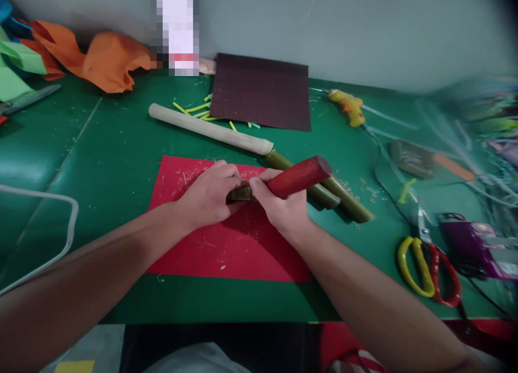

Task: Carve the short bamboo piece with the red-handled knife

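Note:
My left hand [208, 192] is closed over one end of an olive-green bamboo piece [324, 195], pressing it down on a red sheet [230, 249]. My right hand [281, 205] grips a tool by its round red handle [301, 176], held against the bamboo beside the left hand's fingers. The tool's working end is hidden between my hands. Fine shavings lie scattered on the red sheet around them. A second, longer bamboo stick [348, 200] lies just behind, continuing from a pale peeled length [210, 129].
The green table [101, 162] holds a dark brown sheet [261, 92], a yellow glue gun [348, 107], yellow-and-red scissors [429, 268], orange cloth [109, 60], short yellow-green offcuts [198, 109] and a purple packet [473, 246]. A white cord [65, 238] loops at the left.

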{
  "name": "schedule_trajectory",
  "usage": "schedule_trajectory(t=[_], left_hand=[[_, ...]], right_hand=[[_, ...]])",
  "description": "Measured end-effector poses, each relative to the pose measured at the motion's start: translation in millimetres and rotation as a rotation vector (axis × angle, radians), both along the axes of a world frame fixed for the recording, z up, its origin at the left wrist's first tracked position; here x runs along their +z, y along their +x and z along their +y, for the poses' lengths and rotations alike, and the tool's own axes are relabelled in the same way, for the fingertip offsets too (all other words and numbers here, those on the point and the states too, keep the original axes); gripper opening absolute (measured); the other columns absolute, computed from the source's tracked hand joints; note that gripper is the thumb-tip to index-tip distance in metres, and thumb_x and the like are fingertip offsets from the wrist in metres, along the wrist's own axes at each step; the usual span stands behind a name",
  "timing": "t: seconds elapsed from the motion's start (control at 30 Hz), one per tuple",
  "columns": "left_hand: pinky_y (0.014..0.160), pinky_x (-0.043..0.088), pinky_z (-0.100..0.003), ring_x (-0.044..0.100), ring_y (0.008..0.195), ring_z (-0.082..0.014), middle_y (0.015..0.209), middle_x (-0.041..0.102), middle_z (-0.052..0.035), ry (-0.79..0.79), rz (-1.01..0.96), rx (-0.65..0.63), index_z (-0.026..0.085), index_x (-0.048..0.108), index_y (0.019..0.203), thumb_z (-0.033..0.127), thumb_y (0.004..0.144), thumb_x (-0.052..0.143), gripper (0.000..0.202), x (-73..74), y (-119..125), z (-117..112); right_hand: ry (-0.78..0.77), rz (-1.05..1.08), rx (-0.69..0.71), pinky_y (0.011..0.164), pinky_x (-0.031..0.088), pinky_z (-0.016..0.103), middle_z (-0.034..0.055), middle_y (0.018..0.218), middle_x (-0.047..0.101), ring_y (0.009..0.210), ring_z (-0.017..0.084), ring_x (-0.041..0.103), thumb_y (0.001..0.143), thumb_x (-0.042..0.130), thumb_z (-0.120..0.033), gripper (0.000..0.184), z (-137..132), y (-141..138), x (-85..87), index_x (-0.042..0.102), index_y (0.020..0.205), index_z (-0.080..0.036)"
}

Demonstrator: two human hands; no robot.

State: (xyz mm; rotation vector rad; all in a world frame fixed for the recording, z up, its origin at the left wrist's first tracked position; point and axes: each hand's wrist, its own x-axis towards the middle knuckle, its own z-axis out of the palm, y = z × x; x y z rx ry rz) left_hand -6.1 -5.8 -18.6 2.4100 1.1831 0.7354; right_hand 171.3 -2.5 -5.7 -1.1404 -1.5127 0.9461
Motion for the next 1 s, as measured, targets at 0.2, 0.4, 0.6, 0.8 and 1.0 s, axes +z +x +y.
schedule_trajectory(t=[0.2, 0.4, 0.6, 0.8, 1.0], left_hand=[[0.075, 0.045, -0.037, 0.055, 0.085, -0.0213, 0.091, 0.064, -0.0063, 0.039, -0.032, -0.012, 0.015, 0.07, 0.095, 0.023, 0.086, 0.066, 0.013, 0.1, 0.0, 0.4], [0.077, 0.045, -0.038, 0.055, 0.085, -0.0215, 0.093, 0.066, -0.0072, 0.083, -0.062, -0.042, 0.014, 0.071, 0.102, 0.02, 0.085, 0.067, 0.018, -0.6, 0.2, 0.4], [0.072, 0.042, -0.036, 0.053, 0.082, -0.0211, 0.089, 0.063, -0.0057, 0.064, -0.054, -0.018, 0.015, 0.07, 0.095, 0.021, 0.084, 0.068, 0.012, 0.5, 1.5, -0.2], [0.073, 0.042, -0.037, 0.054, 0.082, -0.0207, 0.088, 0.063, -0.0063, 0.029, -0.013, -0.017, 0.014, 0.067, 0.085, 0.021, 0.084, 0.065, 0.007, 1.5, 1.4, 0.9], [0.074, 0.043, -0.037, 0.053, 0.084, -0.0205, 0.09, 0.061, -0.0055, 0.016, 0.004, 0.001, 0.016, 0.069, 0.09, 0.021, 0.086, 0.064, 0.009, -0.8, 1.9, 1.9]], right_hand=[[0.018, -0.001, -0.053, 0.059, 0.05, 0.028, -0.0032, 0.06, 0.06, 0.058, 0.012, 0.056, 0.078, 0.069, -0.03, 0.019, -0.2, -1.4, 4.1, 0.06, 0.064, -0.022], [-0.002, 0.033, -0.076, 0.057, 0.047, 0.028, -0.0051, 0.054, 0.051, 0.051, 0.01, 0.047, 0.081, 0.065, -0.03, 0.023, 1.0, -0.3, 6.2, 0.057, 0.061, -0.022], [0.021, -0.049, -0.01, 0.055, 0.045, 0.027, -0.0034, 0.056, 0.054, 0.055, 0.011, 0.05, 0.078, 0.064, -0.028, 0.024, -1.6, 2.4, 1.2, 0.055, 0.057, -0.021], [0.052, -0.057, 0.015, 0.056, 0.047, 0.027, -0.0035, 0.059, 0.058, 0.056, 0.012, 0.053, 0.078, 0.066, -0.029, 0.022, -0.4, 1.3, -1.0, 0.056, 0.061, -0.021], [0.086, -0.027, -0.07, 0.059, 0.049, 0.029, -0.0036, 0.06, 0.058, 0.057, 0.012, 0.054, 0.079, 0.069, -0.031, 0.019, 0.3, 0.3, 2.8, 0.06, 0.064, -0.022]])
